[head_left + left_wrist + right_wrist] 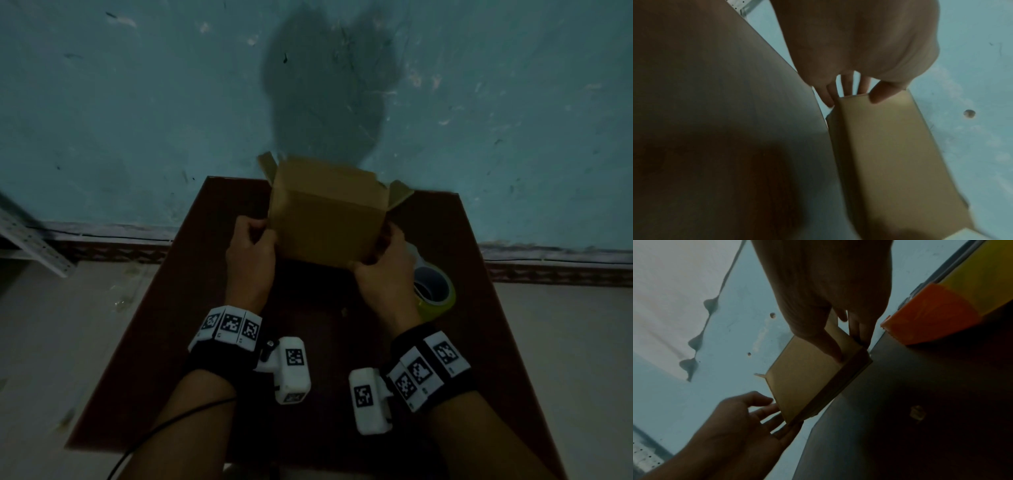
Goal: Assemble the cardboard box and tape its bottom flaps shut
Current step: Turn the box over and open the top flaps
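A brown cardboard box (pixel 329 219) is held above the dark red table (pixel 191 308), its flaps sticking out at the far end. My left hand (pixel 251 246) grips its near left edge, thumb on the front face and fingers behind. In the left wrist view the thumb (pixel 879 94) presses the box (pixel 892 154) panel. My right hand (pixel 380 263) grips the near right corner; the right wrist view shows its thumb (pixel 830 347) on the box (pixel 807 374) and its fingers round the edge. A roll of yellowish tape (pixel 433 287) lies on the table just right of my right hand.
The small table stands against a blue-green wall (pixel 137 102). A grey metal rack (pixel 30 240) stands at the left by the floor. An orange part of the tape dispenser (pixel 929 318) shows close to the right hand. A black cable (pixel 164 425) runs along my left forearm.
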`<action>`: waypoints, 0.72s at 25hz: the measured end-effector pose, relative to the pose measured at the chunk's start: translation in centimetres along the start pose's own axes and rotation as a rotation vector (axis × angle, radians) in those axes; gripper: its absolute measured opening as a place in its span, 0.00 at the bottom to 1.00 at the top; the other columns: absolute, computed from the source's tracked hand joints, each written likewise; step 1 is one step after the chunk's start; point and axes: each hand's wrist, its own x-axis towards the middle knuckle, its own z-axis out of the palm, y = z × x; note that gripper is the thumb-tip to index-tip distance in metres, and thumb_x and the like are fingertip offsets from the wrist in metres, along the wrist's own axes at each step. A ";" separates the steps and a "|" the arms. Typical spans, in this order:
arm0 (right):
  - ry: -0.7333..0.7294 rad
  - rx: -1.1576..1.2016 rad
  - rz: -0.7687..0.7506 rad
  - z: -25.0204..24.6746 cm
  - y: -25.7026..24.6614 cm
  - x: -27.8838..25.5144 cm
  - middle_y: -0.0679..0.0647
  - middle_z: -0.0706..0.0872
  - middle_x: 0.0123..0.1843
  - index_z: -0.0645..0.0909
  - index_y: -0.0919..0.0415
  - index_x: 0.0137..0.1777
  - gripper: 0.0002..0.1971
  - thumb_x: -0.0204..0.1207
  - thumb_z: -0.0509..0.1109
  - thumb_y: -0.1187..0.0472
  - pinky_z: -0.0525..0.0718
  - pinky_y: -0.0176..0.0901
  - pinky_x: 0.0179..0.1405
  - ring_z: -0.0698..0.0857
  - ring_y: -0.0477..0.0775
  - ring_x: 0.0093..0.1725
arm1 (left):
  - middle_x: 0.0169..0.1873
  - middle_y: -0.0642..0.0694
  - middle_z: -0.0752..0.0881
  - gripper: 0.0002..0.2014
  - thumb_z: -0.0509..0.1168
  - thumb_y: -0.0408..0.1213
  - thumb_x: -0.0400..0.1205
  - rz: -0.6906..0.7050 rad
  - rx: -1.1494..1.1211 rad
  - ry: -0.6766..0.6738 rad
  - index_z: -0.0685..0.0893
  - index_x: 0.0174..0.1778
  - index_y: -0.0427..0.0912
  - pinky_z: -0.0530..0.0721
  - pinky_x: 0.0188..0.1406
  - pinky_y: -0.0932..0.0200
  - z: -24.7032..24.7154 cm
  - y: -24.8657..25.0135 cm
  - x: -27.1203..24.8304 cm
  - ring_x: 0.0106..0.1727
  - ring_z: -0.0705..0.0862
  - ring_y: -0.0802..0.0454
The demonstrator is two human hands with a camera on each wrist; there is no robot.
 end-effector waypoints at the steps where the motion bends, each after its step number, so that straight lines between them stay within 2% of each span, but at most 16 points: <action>1: -0.008 -0.035 -0.011 0.1 0.4 0.1 0.36 0.81 0.54 0.75 0.49 0.72 0.32 0.75 0.78 0.76 0.83 0.23 0.36 0.88 0.42 0.55 | 0.47 0.49 0.84 0.05 0.62 0.39 0.92 -0.026 -0.002 -0.003 0.82 0.58 0.43 0.76 0.40 0.58 0.0 0.1 -0.1 0.41 0.80 0.59; 3: -0.012 -0.043 0.013 0.4 1.1 0.1 0.40 0.84 0.55 0.77 0.50 0.70 0.28 0.75 0.79 0.71 0.82 0.26 0.37 0.89 0.47 0.57 | 0.50 0.50 0.83 0.13 0.60 0.50 0.94 -0.079 -0.017 -0.035 0.81 0.62 0.46 0.76 0.45 0.55 0.0 0.1 -0.4 0.48 0.81 0.55; 4: -0.021 -0.010 0.033 0.4 1.1 0.0 0.43 0.86 0.59 0.79 0.53 0.74 0.28 0.75 0.81 0.65 0.81 0.28 0.42 0.88 0.47 0.59 | 0.57 0.51 0.83 0.18 0.60 0.57 0.93 -0.103 -0.034 -0.074 0.80 0.70 0.48 0.78 0.52 0.53 0.1 -0.2 -0.5 0.55 0.83 0.53; 6: -0.043 0.063 0.082 0.5 0.9 0.0 0.45 0.89 0.65 0.79 0.55 0.79 0.33 0.75 0.84 0.51 0.84 0.33 0.50 0.89 0.46 0.61 | 0.73 0.52 0.80 0.35 0.59 0.70 0.87 -0.124 -0.064 -0.159 0.71 0.88 0.57 0.78 0.72 0.45 0.4 -1.3 -0.5 0.72 0.80 0.49; 7: -0.062 0.130 0.119 0.5 0.7 0.1 0.44 0.89 0.66 0.80 0.53 0.78 0.34 0.75 0.84 0.43 0.85 0.34 0.53 0.89 0.44 0.61 | 0.79 0.51 0.79 0.41 0.58 0.77 0.83 -0.146 -0.095 -0.173 0.67 0.91 0.62 0.75 0.80 0.39 0.6 -1.8 -0.4 0.77 0.78 0.47; 8: -0.082 0.214 0.163 0.6 0.5 0.1 0.43 0.90 0.66 0.81 0.51 0.77 0.37 0.73 0.82 0.34 0.87 0.38 0.59 0.89 0.44 0.62 | 0.82 0.50 0.78 0.47 0.57 0.84 0.77 -0.181 -0.145 -0.164 0.67 0.91 0.65 0.74 0.83 0.34 0.7 -2.1 -0.1 0.80 0.78 0.45; 10: -0.057 0.329 0.228 0.8 0.5 0.4 0.45 0.91 0.68 0.83 0.46 0.76 0.44 0.65 0.76 0.20 0.84 0.58 0.75 0.89 0.50 0.67 | 0.83 0.47 0.80 0.55 0.57 0.92 0.65 -0.254 -0.253 -0.113 0.70 0.88 0.69 0.76 0.81 0.28 1.0 -2.3 0.5 0.80 0.80 0.41; 12: 0.000 0.408 0.271 0.8 0.5 0.8 0.48 0.92 0.67 0.85 0.43 0.72 0.41 0.66 0.71 0.17 0.81 0.66 0.78 0.89 0.55 0.68 | 0.82 0.46 0.80 0.58 0.59 0.93 0.60 -0.302 -0.292 -0.070 0.72 0.87 0.69 0.78 0.79 0.28 1.0 -2.4 0.9 0.79 0.80 0.40; 14: 0.017 0.427 0.309 0.9 0.5 1.0 0.49 0.92 0.62 0.86 0.40 0.63 0.30 0.72 0.68 0.20 0.81 0.66 0.77 0.89 0.54 0.65 | 0.80 0.45 0.82 0.63 0.65 0.92 0.56 -0.353 -0.296 -0.084 0.74 0.87 0.62 0.81 0.77 0.29 0.9 -2.6 1.0 0.76 0.83 0.39; 16: 0.016 0.393 0.326 1.0 0.7 1.0 0.46 0.89 0.60 0.82 0.37 0.54 0.18 0.80 0.67 0.26 0.79 0.65 0.78 0.87 0.53 0.64 | 0.75 0.45 0.85 0.58 0.69 0.86 0.60 -0.394 -0.308 -0.099 0.76 0.85 0.59 0.83 0.74 0.30 1.0 -3.0 1.2 0.73 0.85 0.40; 18: -0.007 0.425 0.362 1.1 0.6 1.0 0.48 0.92 0.59 0.85 0.38 0.52 0.18 0.78 0.68 0.27 0.81 0.65 0.76 0.89 0.55 0.64 | 0.71 0.44 0.88 0.49 0.67 0.80 0.64 -0.419 -0.321 -0.117 0.80 0.80 0.59 0.84 0.72 0.31 0.9 -3.2 1.5 0.69 0.87 0.40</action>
